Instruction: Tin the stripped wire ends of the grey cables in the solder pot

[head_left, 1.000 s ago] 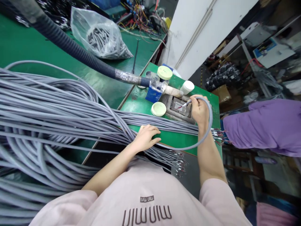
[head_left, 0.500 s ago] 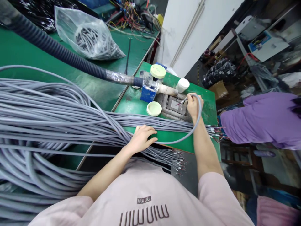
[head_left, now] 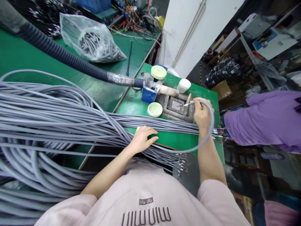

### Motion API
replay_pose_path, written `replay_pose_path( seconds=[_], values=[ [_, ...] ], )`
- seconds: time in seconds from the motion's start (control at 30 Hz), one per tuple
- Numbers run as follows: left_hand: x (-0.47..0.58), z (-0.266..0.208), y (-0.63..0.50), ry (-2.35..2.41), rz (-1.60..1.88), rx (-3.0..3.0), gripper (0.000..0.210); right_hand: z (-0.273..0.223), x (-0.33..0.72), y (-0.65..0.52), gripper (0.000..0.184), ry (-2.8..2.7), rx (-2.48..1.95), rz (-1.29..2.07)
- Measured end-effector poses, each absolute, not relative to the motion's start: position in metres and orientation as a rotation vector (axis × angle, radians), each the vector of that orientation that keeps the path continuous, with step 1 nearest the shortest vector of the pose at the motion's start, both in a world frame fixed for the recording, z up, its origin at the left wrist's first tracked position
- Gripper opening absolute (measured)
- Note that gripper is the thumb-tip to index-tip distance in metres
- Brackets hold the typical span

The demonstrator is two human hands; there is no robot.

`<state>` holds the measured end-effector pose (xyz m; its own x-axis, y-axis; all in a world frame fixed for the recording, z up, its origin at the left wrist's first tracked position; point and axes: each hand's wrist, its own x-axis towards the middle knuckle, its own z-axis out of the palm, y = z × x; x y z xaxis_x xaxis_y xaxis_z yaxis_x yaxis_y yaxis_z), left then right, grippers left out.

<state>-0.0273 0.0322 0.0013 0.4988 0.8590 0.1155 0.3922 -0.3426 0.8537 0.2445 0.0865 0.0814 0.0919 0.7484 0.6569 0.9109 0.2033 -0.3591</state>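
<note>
One grey cable (head_left: 212, 123) is pinched between the thumb and fingers of the right hand (head_left: 202, 115); its thin reddish wires reach over the square recess of a grimy metal block (head_left: 174, 116), while its length loops down past the wrist towards the left hand (head_left: 144, 139). Those fingers lie loosely bent over other cables, thumb apart; whether they press any down, I cannot tell. Close to the right fingertips, one tan stick (head_left: 189, 98) slants up at the block.

Between left hand and block runs a thick bundle of grey cables (head_left: 152, 120), too many to count, and a second cluster of stripped ends (head_left: 174, 160) hangs below the bench edge. One pale nozzle (head_left: 168, 91) crowds the block's far edge, joined to one dark ribbed hose (head_left: 77, 64) beside one blue box (head_left: 149, 95).

Round about stand two pale green round pieces, a shallow dish (head_left: 155, 109) and a raised disc (head_left: 158, 72), plus one white tub (head_left: 183, 85). Farther off lie one clear bag (head_left: 98, 45) of short grey pieces and tangled coloured wires (head_left: 134, 22); one person in purple (head_left: 263, 121) is at right.
</note>
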Motion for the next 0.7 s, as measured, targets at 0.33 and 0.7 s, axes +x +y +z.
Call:
replay_pose_path(
  seconds=[0.33,0.7],
  values=[
    [0.022,0.018,0.009,0.635,0.855,0.896,0.041,0.059,0.190,-0.055,0.044,-2.009,-1.085,0.100],
    [0.030,0.028,-0.015,0.681,0.820,1.289,0.031,0.053,0.196,-0.087,0.012,-1.943,-1.428,0.431]
  ],
)
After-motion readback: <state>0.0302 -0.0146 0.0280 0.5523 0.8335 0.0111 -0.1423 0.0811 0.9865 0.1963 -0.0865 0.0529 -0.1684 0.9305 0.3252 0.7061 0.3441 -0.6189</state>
